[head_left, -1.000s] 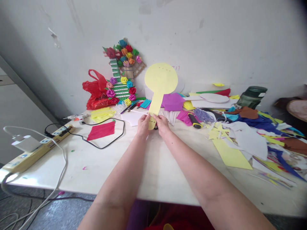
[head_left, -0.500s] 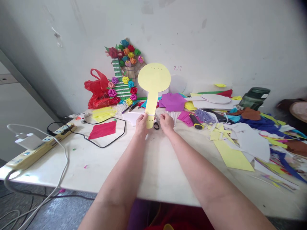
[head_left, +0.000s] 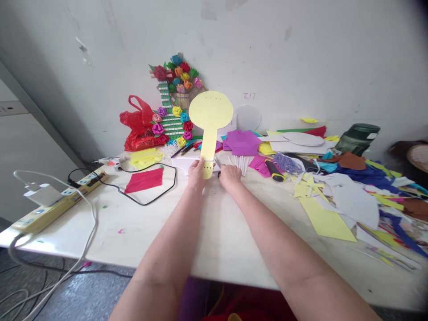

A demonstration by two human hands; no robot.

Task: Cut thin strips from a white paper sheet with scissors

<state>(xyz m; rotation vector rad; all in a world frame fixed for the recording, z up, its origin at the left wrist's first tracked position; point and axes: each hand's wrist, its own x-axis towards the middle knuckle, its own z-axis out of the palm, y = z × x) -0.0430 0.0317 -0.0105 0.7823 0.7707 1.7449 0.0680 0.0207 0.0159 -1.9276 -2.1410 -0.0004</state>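
A yellow paper cutout (head_left: 211,111) with an oval top and a long narrow neck stands raised above the table. Small dark dots run along its top and near its lower end. My left hand (head_left: 197,174) grips the lower end of the neck from the left. Just to the right, my right hand (head_left: 230,175) is closed around the dark-handled scissors (head_left: 219,173), which are mostly covered by the fingers. White paper strips (head_left: 242,164) lie just behind my right hand.
Paper flower crafts (head_left: 174,118) lean on the wall beside a red plastic bag (head_left: 137,127). Left: a power strip (head_left: 63,205), cables and red paper (head_left: 144,179). Right: a box cutter (head_left: 274,170), a green-lidded container (head_left: 357,138) and heaped paper scraps (head_left: 354,196).
My right hand has closed on the scissors beside the cutout. The yellow cutout has shifted slightly left, and the whole view has moved a little.
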